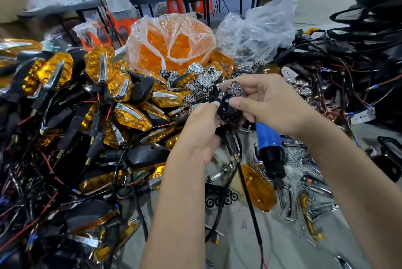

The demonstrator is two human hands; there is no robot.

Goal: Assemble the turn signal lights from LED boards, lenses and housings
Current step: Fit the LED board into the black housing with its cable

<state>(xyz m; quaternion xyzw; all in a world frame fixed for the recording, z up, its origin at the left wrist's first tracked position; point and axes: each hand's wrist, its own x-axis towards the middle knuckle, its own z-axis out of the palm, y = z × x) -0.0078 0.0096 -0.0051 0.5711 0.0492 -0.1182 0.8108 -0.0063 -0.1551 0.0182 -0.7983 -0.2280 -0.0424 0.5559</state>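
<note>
Far edge of worktop (272, 247): clear bag (171, 29) of orange lenses (152, 51). Left hand (200, 129) grips black housing (228, 114); right hand (267, 103) pinches chrome reflector (233, 90).

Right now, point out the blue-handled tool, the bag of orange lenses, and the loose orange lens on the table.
blue-handled tool (268, 138), head view, on its blue grip.
bag of orange lenses (171, 46), head view, on the clear plastic front.
loose orange lens (258, 190), head view, on its middle.
</note>
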